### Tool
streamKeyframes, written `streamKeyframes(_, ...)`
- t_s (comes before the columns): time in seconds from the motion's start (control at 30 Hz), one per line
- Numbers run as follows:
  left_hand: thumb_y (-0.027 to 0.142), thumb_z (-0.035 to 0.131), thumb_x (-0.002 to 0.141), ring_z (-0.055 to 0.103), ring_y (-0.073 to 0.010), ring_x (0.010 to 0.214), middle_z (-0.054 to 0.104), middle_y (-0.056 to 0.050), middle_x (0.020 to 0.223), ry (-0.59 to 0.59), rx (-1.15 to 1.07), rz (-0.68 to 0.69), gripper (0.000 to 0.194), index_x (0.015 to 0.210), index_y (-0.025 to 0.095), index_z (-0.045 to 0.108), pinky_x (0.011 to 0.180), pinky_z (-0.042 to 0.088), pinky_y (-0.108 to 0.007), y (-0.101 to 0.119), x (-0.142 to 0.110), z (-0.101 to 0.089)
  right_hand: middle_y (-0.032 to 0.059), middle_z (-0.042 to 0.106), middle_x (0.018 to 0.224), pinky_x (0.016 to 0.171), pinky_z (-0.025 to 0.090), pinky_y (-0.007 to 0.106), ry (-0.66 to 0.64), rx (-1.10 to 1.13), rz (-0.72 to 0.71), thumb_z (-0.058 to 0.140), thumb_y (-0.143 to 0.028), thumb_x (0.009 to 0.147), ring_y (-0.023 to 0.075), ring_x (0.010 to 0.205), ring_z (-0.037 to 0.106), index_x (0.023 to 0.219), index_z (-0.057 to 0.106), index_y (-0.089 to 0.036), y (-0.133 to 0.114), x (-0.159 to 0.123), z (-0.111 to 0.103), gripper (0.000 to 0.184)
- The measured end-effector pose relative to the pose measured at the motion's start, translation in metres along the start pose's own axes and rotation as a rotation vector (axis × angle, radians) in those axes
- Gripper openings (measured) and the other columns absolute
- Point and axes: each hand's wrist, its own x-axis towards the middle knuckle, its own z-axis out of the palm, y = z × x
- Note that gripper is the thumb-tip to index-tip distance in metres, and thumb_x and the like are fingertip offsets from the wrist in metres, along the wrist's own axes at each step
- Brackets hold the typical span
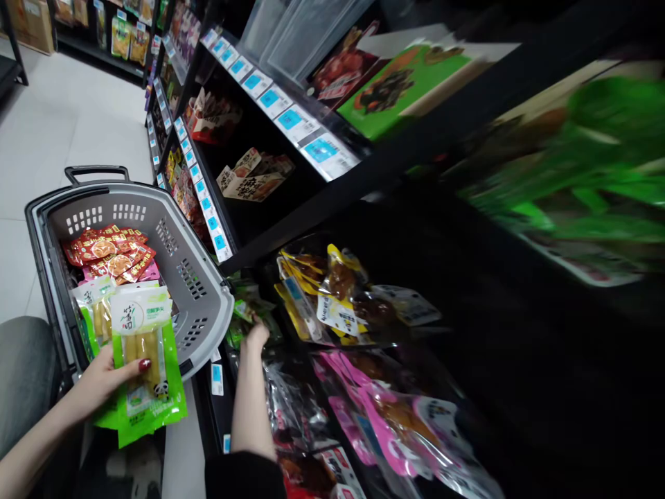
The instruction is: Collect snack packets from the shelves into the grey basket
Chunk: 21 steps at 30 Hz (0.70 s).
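My left hand is closed on green-and-white snack packets with pale yellow sticks behind a clear window and a small panda print. The thumb presses across the front packet, and another edge shows behind it. These packets are over the near rim of a grey shopping basket. In the basket lie several red snack packets and another green-and-white packet. My right hand reaches onto the low shelf among dark green packets; its fingers are mostly hidden and blurred there.
Beside the green packets lie yellow-edged bags, pink bags and clear silvery bags. A black shelf edge with price tags runs above. Blurred green bags are at the right. Light floor tiles stretch beyond the basket.
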Motion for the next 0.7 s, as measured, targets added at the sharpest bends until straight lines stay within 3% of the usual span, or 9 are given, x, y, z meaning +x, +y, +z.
streamKeyframes(0.1, 0.047, 0.069, 0.069, 0.064, -0.0219, 0.090, 0.072, -0.006, 0.100, -0.006, -0.039, 0.003, 0.047, 0.104, 0.015, 0.067, 0.078, 0.050, -0.026, -0.003, 0.001, 0.000, 0.0002, 0.060, 0.086, 0.067, 0.050, 0.028, -0.021, 0.137, 0.020, 0.058, -0.039, 0.084, 0.0113, 0.072, 0.058, 0.094, 0.056, -0.015, -0.003, -0.048, -0.033, 0.026)
streamKeyframes(0.23, 0.047, 0.068, 0.070, 0.064, -0.0217, 0.088, 0.072, -0.006, 0.099, 0.002, -0.054, 0.007, 0.047, 0.105, 0.015, 0.067, 0.078, 0.050, -0.027, -0.004, 0.001, -0.001, -0.0030, 0.060, 0.077, 0.061, 0.046, 0.025, -0.102, 0.246, 0.021, 0.071, -0.044, 0.062, 0.0128, 0.066, 0.057, 0.083, 0.055, -0.019, -0.011, -0.131, -0.073, 0.037)
streamKeyframes(0.33, 0.049, 0.068, 0.069, 0.064, -0.0224, 0.088, 0.072, -0.007, 0.098, 0.009, -0.039, 0.024, 0.048, 0.103, 0.015, 0.067, 0.079, 0.050, -0.028, -0.002, 0.000, -0.001, -0.0035, 0.057, 0.070, 0.056, 0.041, 0.022, -0.189, 0.279, 0.003, 0.072, -0.041, 0.064, 0.0114, 0.061, 0.052, 0.078, 0.054, -0.019, -0.027, -0.182, -0.086, 0.032)
streamKeyframes(0.5, 0.053, 0.065, 0.069, 0.063, -0.0261, 0.093, 0.070, -0.010, 0.102, 0.023, -0.041, 0.041, 0.054, 0.105, 0.012, 0.065, 0.084, 0.049, -0.035, -0.002, 0.000, 0.001, -0.0054, 0.042, 0.060, 0.050, 0.033, 0.019, -0.429, 0.161, -0.166, 0.066, -0.041, 0.073, 0.0084, 0.053, 0.039, 0.065, 0.044, -0.019, -0.063, -0.223, -0.070, 0.032)
streamKeyframes(0.7, 0.061, 0.056, 0.073, 0.061, -0.0260, 0.099, 0.069, -0.009, 0.104, 0.021, -0.102, 0.125, 0.059, 0.108, 0.013, 0.063, 0.093, 0.044, -0.036, 0.000, 0.001, 0.002, -0.0025, 0.048, 0.068, 0.059, 0.038, 0.022, -0.670, -0.011, -0.340, 0.057, -0.036, 0.081, 0.0121, 0.064, 0.046, 0.065, 0.043, -0.020, -0.084, -0.237, -0.034, 0.027)
